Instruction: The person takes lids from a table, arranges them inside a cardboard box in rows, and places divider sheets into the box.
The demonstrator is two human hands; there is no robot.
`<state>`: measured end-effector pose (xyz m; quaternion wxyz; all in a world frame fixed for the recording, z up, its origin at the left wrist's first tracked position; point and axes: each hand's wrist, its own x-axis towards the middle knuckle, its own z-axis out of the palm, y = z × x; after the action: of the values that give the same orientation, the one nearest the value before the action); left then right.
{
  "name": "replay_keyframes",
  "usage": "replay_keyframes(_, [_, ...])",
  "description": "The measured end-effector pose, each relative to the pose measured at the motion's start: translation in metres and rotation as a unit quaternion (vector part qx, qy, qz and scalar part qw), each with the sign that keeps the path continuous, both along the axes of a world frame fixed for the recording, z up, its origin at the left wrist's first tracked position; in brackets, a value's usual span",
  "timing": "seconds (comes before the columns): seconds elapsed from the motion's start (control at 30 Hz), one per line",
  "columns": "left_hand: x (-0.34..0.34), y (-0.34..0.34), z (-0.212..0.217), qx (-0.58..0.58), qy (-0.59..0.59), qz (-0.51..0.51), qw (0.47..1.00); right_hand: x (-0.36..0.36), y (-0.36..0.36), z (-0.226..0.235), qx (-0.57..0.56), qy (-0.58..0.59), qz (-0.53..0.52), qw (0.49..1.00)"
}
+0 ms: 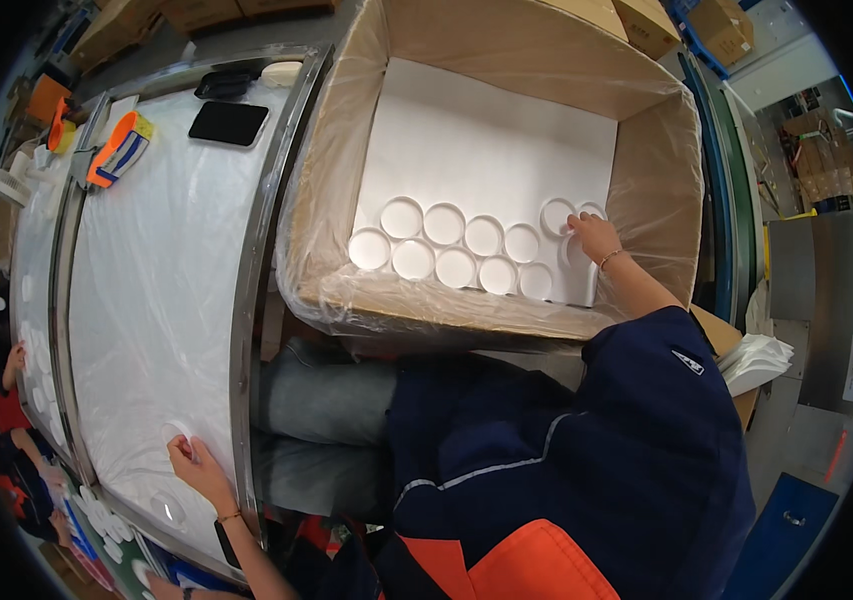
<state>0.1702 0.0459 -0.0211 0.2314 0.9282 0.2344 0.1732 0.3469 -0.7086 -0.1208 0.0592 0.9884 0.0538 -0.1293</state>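
My right hand [598,240] reaches into a large plastic-lined cardboard box [491,318], fingers closed on the rim of a white round lid [572,250]. Right beside it lies another white lid [556,216]. To the left, two staggered rows of similar shallow lids [443,223] rest on the white sheet [496,130] at the bottom of the box. Over the plastic-covered table at the left, my left hand [202,474] pinches a pale, translucent round lid [177,432], partly hidden by the fingers. Near that hand another clear round piece [166,509] lies on the plastic.
A black phone [229,124], a dark case [224,85] and an orange tape dispenser [124,150] sit at the table's far end. The metal table edge [246,300] runs beside the box. Co-workers' hands [16,362] show at far left. White bags [754,362] lie at right.
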Motion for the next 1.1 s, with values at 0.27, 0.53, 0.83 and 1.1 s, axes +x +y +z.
replay_keyframes(0.27, [0.002, -0.007, 0.007, 0.009, 0.003, 0.001, 1.0, -0.03, 0.012, -0.006, 0.027, 0.111, -0.02, 0.993])
replay_keyframes(0.53, [0.002, -0.009, 0.01, 0.001, -0.016, -0.002, 1.0, -0.034, 0.012, -0.017, 0.125, 0.158, -0.076, 0.977])
replay_keyframes(0.83, [0.003, -0.005, 0.007, 0.001, -0.014, 0.001, 1.0, 0.003, 0.045, 0.002, 0.04, 0.179, -0.113, 0.977])
replay_keyframes(1.1, [0.004, -0.002, 0.008, 0.018, -0.045, 0.005, 0.999, 0.016, 0.115, -0.025, 0.182, 0.211, 0.018, 0.96])
